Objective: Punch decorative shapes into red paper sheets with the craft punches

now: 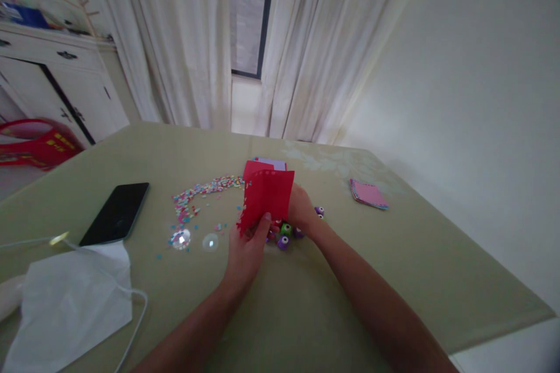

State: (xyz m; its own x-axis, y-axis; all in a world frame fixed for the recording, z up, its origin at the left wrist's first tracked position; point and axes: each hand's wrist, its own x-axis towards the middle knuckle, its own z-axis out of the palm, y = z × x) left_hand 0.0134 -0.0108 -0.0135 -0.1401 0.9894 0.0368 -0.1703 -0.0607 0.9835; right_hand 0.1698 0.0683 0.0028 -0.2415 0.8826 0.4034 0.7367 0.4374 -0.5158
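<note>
My left hand (245,250) grips a red sheet of paper (268,193) by its lower edge, thumb on the near face. The sheet stands nearly upright, with small notches along its left and top edges. My right hand (301,210) is at the sheet's right edge; its fingers are hidden behind the paper, so their grip does not show. Below and between the hands lie several small purple, green and red knobs (283,242) with eye-like round marks. Behind the sheet rests a stack of coloured paper (280,164). Small coloured paper bits (210,186) lie to the left.
Two clear round discs (210,242) lie left of my hands. Farther left are a black phone (117,213), a white sheet (72,303) and a white cable (136,326). A pile of pink notched paper (368,193) sits at the right. Curtains and a wall border the table (420,268).
</note>
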